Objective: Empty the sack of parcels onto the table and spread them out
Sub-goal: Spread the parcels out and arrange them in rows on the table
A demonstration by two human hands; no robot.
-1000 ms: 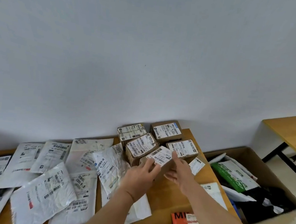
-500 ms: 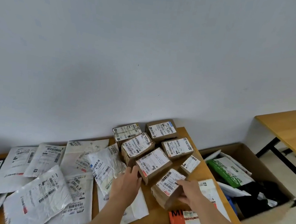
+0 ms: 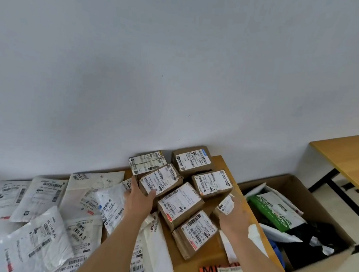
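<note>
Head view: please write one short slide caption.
Two hands arrange cardboard boxes beside flat mailers on a table.

Soft, even daylight filled the scene without glare, a faint shadow lay along the wall (image 3: 180, 70) behind the table (image 3: 220, 161), straight edges bowed from the wide lens, and the hands looked slightly blurred.

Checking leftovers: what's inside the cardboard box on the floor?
The cardboard box holds a green mailer, white mailers and black bags. Anything beneath them is covered.
</note>
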